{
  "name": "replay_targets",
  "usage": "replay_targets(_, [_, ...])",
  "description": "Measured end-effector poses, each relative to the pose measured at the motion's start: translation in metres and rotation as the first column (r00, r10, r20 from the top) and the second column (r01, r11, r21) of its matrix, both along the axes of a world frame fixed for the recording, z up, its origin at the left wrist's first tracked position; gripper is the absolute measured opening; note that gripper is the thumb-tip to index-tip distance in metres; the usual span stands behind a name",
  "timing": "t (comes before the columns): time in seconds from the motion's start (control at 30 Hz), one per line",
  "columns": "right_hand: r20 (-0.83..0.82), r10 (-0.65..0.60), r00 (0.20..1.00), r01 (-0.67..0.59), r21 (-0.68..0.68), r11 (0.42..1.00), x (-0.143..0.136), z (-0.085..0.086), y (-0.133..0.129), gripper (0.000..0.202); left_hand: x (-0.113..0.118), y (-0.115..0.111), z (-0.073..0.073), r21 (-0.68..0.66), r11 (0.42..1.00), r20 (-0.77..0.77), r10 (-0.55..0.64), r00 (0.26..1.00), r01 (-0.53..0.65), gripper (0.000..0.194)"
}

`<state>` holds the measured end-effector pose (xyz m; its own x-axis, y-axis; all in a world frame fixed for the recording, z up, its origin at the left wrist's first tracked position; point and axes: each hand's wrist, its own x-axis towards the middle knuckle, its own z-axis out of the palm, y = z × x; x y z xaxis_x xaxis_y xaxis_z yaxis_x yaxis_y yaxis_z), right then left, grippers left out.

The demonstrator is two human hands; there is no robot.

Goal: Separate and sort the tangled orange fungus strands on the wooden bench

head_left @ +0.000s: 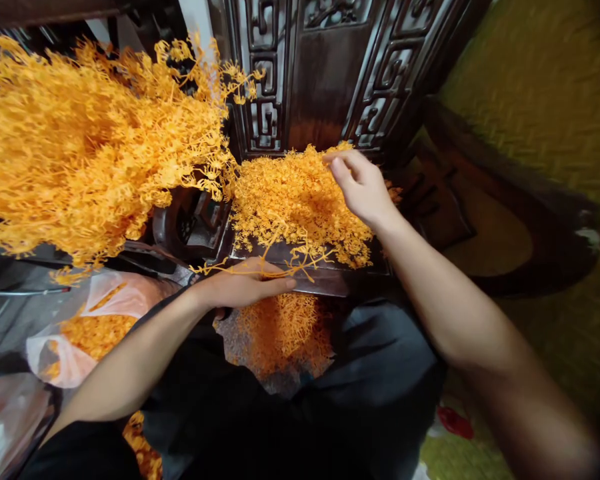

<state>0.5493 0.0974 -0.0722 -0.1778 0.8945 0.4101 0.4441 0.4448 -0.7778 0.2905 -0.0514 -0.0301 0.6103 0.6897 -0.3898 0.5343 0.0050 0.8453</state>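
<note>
Left hand point(245, 283): fingers nearly flat, closed over the stem of 1 orange plastic sprig point(280, 263) at the edge of the dark wooden stool point(330, 280). Right hand point(363, 187): loosely curled, fingertips touching the orange sprig pile point(290, 200) on the stool; whether it has pinched any cannot be told. A larger sprig mass point(80, 147) lies left; a plastic bag point(80, 333) holds more.

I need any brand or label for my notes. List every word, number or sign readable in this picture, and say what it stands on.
None: no readable text anywhere.
Carved wooden panel: ornamental fretwork only, no letters.
Plastic bag of orange pieces: no print visible.
Orange plastic sprigs under the right hand and left hand: unmarked.
Red thing on the floor: too blurred to tell.
</note>
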Motion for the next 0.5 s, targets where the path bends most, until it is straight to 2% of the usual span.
replay_targets(0.03, [0.011, 0.235, 0.972, -0.234, -0.072, 0.97, -0.006, 0.014, -0.018, 0.06, -0.001, 0.001, -0.002, -0.001, 1.0, 0.002, -0.007, 1.0, 0.007, 0.043])
replay_targets(0.07, [0.041, 0.448, 0.893, -0.437, -0.156, 0.886, -0.012, 0.025, -0.034, 0.055, -0.002, 0.001, -0.003, -0.004, 1.0, 0.003, -0.009, 1.0, 0.009, 0.043])
replay_targets(0.1, [0.069, 0.596, 0.8, -0.569, -0.226, 0.791, -0.017, 0.034, -0.047, 0.047, -0.003, 0.001, -0.005, -0.01, 1.0, 0.002, -0.007, 1.0, 0.007, 0.042])
replay_targets(0.13, [0.08, 0.696, 0.714, -0.652, -0.289, 0.701, -0.02, 0.04, -0.057, 0.039, -0.003, 0.001, -0.006, -0.021, 1.0, 0.001, -0.004, 1.0, 0.004, 0.041])
replay_targets(0.17, [0.087, 0.749, 0.657, -0.689, -0.332, 0.644, -0.022, 0.044, -0.063, 0.031, -0.003, 0.001, -0.008, -0.037, 0.999, 0.002, 0.001, 1.0, -0.001, 0.041])
replay_targets(0.2, [0.091, 0.763, 0.64, -0.696, -0.352, 0.626, -0.022, 0.044, -0.066, 0.024, -0.003, 0.0, -0.009, -0.06, 0.998, 0.006, 0.009, 1.0, -0.009, 0.041])
replay_targets(0.23, [0.097, 0.745, 0.66, -0.679, -0.348, 0.646, -0.018, 0.043, -0.065, 0.02, -0.004, -0.001, -0.01, -0.092, 0.996, 0.011, 0.019, 1.0, -0.018, 0.04])
replay_targets(0.27, [0.115, 0.694, 0.711, -0.635, -0.32, 0.703, -0.012, 0.04, -0.06, 0.019, -0.004, -0.003, -0.011, -0.132, 0.991, 0.015, 0.025, 1.0, -0.023, 0.04])
replay_targets(0.3, [0.136, 0.598, 0.79, -0.553, -0.263, 0.791, -0.003, 0.036, -0.054, 0.017, -0.006, -0.004, -0.011, -0.18, 0.983, 0.018, 0.025, 1.0, -0.021, 0.041])
replay_targets(0.33, [0.141, 0.45, 0.882, -0.424, -0.178, 0.888, 0.007, 0.03, -0.045, 0.016, -0.008, -0.005, -0.012, -0.231, 0.973, 0.023, 0.023, 0.999, -0.017, 0.043])
replay_targets(0.37, [0.11, 0.267, 0.957, -0.258, -0.089, 0.962, 0.019, 0.023, -0.036, 0.015, -0.01, -0.006, -0.013, -0.276, 0.961, 0.027, 0.027, 0.999, -0.019, 0.045])
replay_targets(0.4, [0.045, 0.077, 0.996, -0.076, -0.029, 0.997, 0.031, 0.014, -0.026, 0.014, -0.013, -0.007, -0.014, -0.311, 0.95, 0.028, 0.04, 0.999, -0.03, 0.046])
replay_targets(0.43, [-0.051, -0.082, 0.995, 0.081, -0.02, 0.997, 0.042, 0.004, -0.018, 0.014, -0.017, -0.007, -0.016, -0.333, 0.941, 0.025, 0.062, 0.998, -0.05, 0.046])
replay_targets(0.47, [-0.129, -0.167, 0.977, 0.158, -0.078, 0.984, 0.051, -0.007, -0.01, 0.014, -0.02, -0.008, -0.017, -0.341, 0.937, 0.017, 0.093, 0.996, -0.081, 0.045])
replay_targets(0.5, [-0.174, -0.204, 0.963, 0.179, -0.152, 0.972, 0.058, -0.017, -0.004, 0.013, -0.023, -0.007, -0.019, -0.331, 0.936, 0.005, 0.131, 0.991, -0.122, 0.043])
